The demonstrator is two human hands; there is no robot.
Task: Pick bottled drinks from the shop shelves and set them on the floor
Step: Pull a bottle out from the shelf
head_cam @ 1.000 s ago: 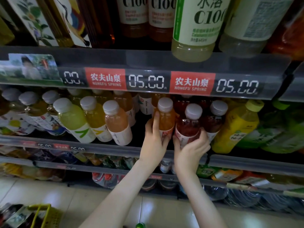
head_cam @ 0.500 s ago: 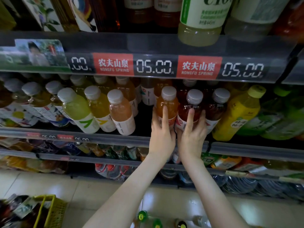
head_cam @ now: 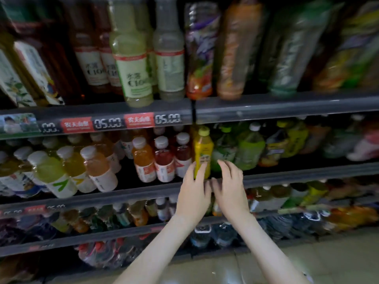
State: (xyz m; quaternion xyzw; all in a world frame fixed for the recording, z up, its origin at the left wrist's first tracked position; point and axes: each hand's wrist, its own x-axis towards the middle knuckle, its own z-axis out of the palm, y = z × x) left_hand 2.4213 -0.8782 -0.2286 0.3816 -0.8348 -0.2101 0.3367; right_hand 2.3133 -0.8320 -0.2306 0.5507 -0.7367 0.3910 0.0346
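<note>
While nothing is gripped yet, the step in hand looks like a pick at the middle shelf. A red bottle point(head_cam: 182, 158) crowds the left side. The left hand point(head_cam: 193, 191) lays straight fingers on the yellow bottle point(head_cam: 203, 148). The right hand point(head_cam: 230, 185), blurred, hovers loose and empty before a green bottle point(head_cam: 223, 150). The next move calls for closing round the yellow one, then lifting it over the front rail point(head_cam: 287, 174), since the neighbours leave little side room.
</note>
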